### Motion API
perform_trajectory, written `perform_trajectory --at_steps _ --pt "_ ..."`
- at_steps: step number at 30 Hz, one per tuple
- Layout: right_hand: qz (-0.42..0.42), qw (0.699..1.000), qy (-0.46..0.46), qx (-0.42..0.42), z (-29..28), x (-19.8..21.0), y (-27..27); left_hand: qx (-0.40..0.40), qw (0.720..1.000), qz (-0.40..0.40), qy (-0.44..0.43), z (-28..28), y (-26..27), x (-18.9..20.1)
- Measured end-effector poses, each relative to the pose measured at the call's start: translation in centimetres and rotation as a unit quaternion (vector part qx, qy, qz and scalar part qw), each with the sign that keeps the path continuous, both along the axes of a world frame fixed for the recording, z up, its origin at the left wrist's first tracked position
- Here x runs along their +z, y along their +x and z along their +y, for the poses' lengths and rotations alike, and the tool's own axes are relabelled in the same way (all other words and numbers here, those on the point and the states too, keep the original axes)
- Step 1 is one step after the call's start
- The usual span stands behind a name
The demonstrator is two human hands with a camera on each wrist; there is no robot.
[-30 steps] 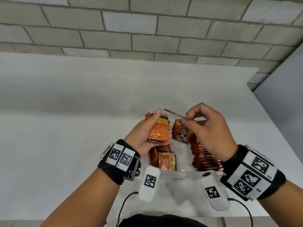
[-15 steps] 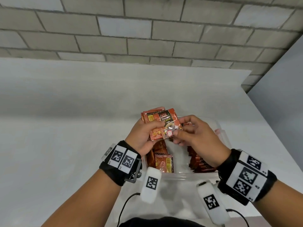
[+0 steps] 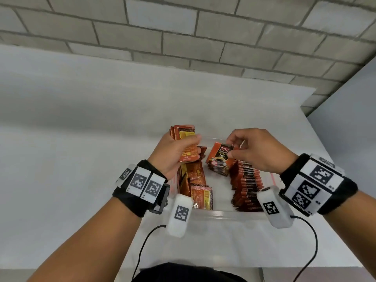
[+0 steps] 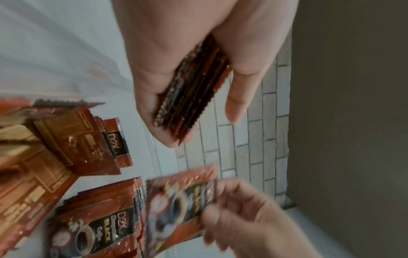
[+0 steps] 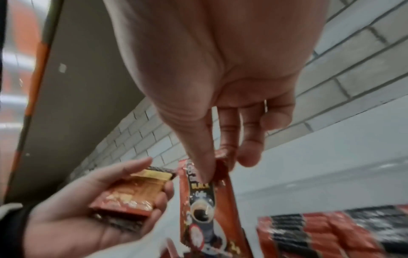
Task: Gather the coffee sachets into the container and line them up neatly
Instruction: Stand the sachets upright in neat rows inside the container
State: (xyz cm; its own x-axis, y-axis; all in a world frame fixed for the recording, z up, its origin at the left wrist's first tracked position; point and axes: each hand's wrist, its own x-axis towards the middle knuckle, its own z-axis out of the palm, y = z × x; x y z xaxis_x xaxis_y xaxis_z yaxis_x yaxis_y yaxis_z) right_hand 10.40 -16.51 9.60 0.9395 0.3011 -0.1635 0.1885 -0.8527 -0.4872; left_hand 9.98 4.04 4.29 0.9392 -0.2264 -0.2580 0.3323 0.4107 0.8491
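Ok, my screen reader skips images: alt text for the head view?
The right hand pinches one coffee sachet over a clear container of lined-up sachets. The left hand grips a small stack.

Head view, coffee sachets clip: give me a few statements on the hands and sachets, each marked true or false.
1. The left hand holds a small stack of sachets. True.
2. The right hand is empty. False: it pinches a single sachet by its top edge.
3. A neat row of sachets stands on edge at the right side of the clear container. True.
4. The single sachet already lies flat on the table outside the container. False: it hangs in the right hand's grip above the container.
5. The sachets in the container's left part lie looser than the row. True.
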Motion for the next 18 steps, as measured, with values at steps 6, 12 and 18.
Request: perform_trajectory --at_steps 6,12,18 --pt "0.054 0.988 -0.145 0.013 0.1 -3.0 1.6 0.026 0.998 0.048 0.015 2.0 0.4 -0.9" --pt "0.081 0.966 -0.243 0.025 0.6 -4.6 2.9 0.037 0.997 0.061 -0.010 2.1 0.3 -1.3" --pt "0.067 0.949 -0.307 0.036 0.9 -5.5 2.8 0.035 0.996 0.075 -0.027 2.4 0.6 -1.4"
